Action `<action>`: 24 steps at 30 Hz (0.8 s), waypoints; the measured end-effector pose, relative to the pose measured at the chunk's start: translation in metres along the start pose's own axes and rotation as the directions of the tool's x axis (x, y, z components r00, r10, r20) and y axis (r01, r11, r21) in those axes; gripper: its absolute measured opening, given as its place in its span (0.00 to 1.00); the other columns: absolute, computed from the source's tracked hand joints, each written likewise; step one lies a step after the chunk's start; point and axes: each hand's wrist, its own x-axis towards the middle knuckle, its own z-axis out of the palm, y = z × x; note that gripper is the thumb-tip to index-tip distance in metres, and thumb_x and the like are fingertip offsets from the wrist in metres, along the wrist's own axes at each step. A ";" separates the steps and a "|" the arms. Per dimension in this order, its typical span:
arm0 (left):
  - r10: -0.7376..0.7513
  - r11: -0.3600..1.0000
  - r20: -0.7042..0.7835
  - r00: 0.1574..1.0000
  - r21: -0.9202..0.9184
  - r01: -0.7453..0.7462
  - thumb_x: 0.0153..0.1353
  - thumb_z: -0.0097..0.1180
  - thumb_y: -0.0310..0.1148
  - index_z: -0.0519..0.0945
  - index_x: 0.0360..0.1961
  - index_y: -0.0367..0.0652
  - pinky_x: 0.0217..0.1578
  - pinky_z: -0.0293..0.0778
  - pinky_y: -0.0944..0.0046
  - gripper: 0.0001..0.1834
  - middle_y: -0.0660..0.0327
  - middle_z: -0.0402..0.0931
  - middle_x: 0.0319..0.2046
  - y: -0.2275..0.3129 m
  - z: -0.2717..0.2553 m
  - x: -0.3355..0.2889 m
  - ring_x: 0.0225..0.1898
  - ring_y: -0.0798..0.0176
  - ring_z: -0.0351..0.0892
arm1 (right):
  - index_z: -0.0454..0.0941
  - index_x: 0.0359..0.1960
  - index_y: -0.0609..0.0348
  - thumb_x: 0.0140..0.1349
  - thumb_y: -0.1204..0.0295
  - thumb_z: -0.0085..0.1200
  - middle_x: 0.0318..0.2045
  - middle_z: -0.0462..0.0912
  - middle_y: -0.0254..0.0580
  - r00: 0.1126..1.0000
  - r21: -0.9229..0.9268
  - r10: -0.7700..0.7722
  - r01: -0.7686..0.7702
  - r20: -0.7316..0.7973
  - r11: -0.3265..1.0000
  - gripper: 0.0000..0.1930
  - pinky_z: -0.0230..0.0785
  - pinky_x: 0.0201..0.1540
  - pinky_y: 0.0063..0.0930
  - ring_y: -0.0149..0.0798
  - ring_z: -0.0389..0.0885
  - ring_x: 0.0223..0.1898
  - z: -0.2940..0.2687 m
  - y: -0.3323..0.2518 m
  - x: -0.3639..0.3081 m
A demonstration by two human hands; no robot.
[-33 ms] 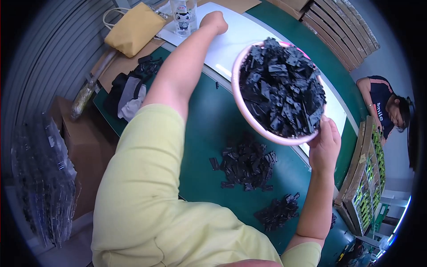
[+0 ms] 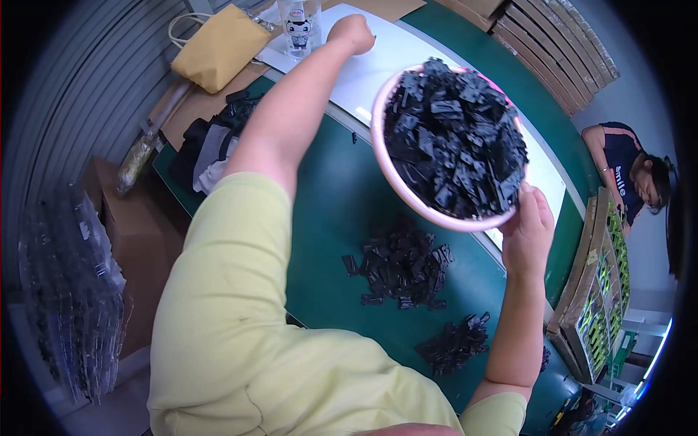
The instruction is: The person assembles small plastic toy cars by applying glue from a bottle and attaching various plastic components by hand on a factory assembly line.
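My right hand (image 2: 528, 229) grips the near right rim of a round pink basin (image 2: 392, 174), which is tilted and heaped with small black plastic pieces (image 2: 458, 142). Far out over a white board (image 2: 363, 73), my left hand (image 2: 352, 33) is closed. A tiny dark bit shows at its fingers, too small to name. Below the basin, a pile of black pieces (image 2: 403, 265) lies on the green table (image 2: 327, 218). A second, smaller pile of black pieces (image 2: 454, 345) lies nearer to me, by my right forearm.
A clear plastic cup (image 2: 298, 36) and a yellow bag (image 2: 222, 47) stand at the far left. Dark and grey cloth (image 2: 207, 156) lies at the table's left edge. Right, a tray of green parts (image 2: 596, 312) sits near another person (image 2: 625, 171). Stacked cardboard (image 2: 556, 47) stands behind.
The basin and my right hand have shifted slightly left and away from me. My left hand has moved a touch, and a dark bit now shows at its fingers.
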 end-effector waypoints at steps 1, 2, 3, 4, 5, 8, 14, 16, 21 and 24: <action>0.108 0.985 -0.076 0.991 -0.125 -0.117 0.52 0.63 0.30 0.83 0.36 0.38 0.38 0.77 0.62 0.11 0.56 0.83 0.32 0.001 -0.017 -0.007 0.35 0.58 0.82 | 0.72 0.38 0.61 0.71 0.65 0.45 0.25 0.78 0.34 0.999 -0.025 -0.002 0.003 0.040 1.000 0.11 0.77 0.26 0.22 0.28 0.77 0.21 0.006 0.000 0.001; 0.106 0.986 -0.082 0.991 -0.120 -0.116 0.52 0.63 0.30 0.83 0.36 0.38 0.38 0.77 0.62 0.11 0.56 0.83 0.32 -0.006 -0.033 -0.011 0.35 0.58 0.82 | 0.71 0.38 0.61 0.71 0.65 0.45 0.25 0.77 0.35 0.999 -0.031 0.013 -0.011 0.053 0.999 0.11 0.77 0.27 0.23 0.29 0.77 0.22 0.020 -0.003 0.000; 0.116 0.923 -0.090 0.989 -0.358 -0.141 0.50 0.66 0.30 0.82 0.33 0.38 0.34 0.75 0.66 0.10 0.59 0.82 0.29 -0.018 -0.053 -0.016 0.32 0.63 0.80 | 0.71 0.38 0.62 0.71 0.65 0.45 0.26 0.77 0.36 0.997 -0.034 0.028 -0.025 0.069 0.999 0.11 0.78 0.27 0.25 0.30 0.78 0.22 0.035 -0.006 -0.002; 0.137 0.793 -0.098 0.986 -0.585 -0.169 0.48 0.69 0.29 0.81 0.29 0.39 0.31 0.73 0.70 0.10 0.62 0.81 0.26 -0.016 -0.069 -0.019 0.29 0.69 0.78 | 0.70 0.37 0.62 0.71 0.65 0.45 0.26 0.76 0.36 0.997 -0.059 0.039 -0.035 0.069 0.998 0.12 0.79 0.28 0.27 0.32 0.79 0.23 0.039 -0.002 0.004; 0.047 0.760 -0.089 0.995 -0.643 -0.093 0.47 0.63 0.27 0.80 0.28 0.40 0.34 0.76 0.67 0.06 0.60 0.82 0.26 0.013 -0.100 -0.044 0.30 0.65 0.80 | 0.70 0.37 0.63 0.71 0.65 0.45 0.26 0.75 0.37 0.997 -0.085 0.051 -0.046 0.055 0.995 0.12 0.80 0.29 0.28 0.33 0.79 0.24 0.039 0.002 0.011; 0.143 0.738 -0.140 0.980 -0.645 -0.200 0.48 0.64 0.29 0.77 0.26 0.41 0.35 0.75 0.60 0.08 0.57 0.80 0.28 0.007 -0.155 -0.074 0.32 0.59 0.80 | 0.68 0.36 0.66 0.71 0.67 0.42 0.29 0.75 0.41 0.988 -0.026 0.110 -0.108 0.108 0.994 0.12 0.83 0.35 0.34 0.38 0.81 0.29 0.085 0.004 0.014; 0.503 0.758 -0.141 0.853 -0.401 -0.514 0.47 0.68 0.31 0.81 0.29 0.42 0.35 0.76 0.62 0.09 0.59 0.81 0.27 0.023 -0.133 -0.109 0.30 0.59 0.81 | 0.71 0.33 0.74 0.71 0.70 0.39 0.34 0.80 0.53 0.996 0.105 0.059 -0.066 0.072 0.992 0.16 0.83 0.31 0.36 0.42 0.84 0.31 0.143 0.060 0.059; 0.513 0.806 -0.085 0.854 -0.294 -0.514 0.46 0.64 0.29 0.82 0.27 0.41 0.37 0.76 0.60 0.07 0.57 0.81 0.28 0.028 -0.120 -0.119 0.33 0.56 0.81 | 0.72 0.32 0.74 0.71 0.70 0.39 0.32 0.81 0.52 0.998 0.048 0.042 -0.044 0.036 0.998 0.17 0.82 0.29 0.36 0.42 0.84 0.30 0.154 0.077 0.073; 0.529 0.839 -0.017 0.848 -0.141 -0.526 0.46 0.60 0.27 0.85 0.31 0.43 0.43 0.77 0.57 0.09 0.54 0.82 0.33 0.020 -0.096 -0.116 0.37 0.52 0.82 | 0.72 0.32 0.73 0.71 0.70 0.39 0.31 0.81 0.49 0.997 0.096 0.076 -0.078 0.023 0.992 0.16 0.80 0.27 0.34 0.40 0.83 0.27 0.170 0.070 0.073; 0.586 0.807 -0.003 0.810 -0.092 -0.584 0.47 0.59 0.32 0.85 0.35 0.43 0.42 0.77 0.61 0.13 0.54 0.81 0.33 0.023 -0.087 -0.114 0.36 0.55 0.82 | 0.71 0.36 0.72 0.72 0.70 0.39 0.35 0.80 0.51 0.986 0.149 0.147 -0.158 0.078 0.976 0.15 0.81 0.33 0.33 0.41 0.83 0.31 0.161 0.062 0.072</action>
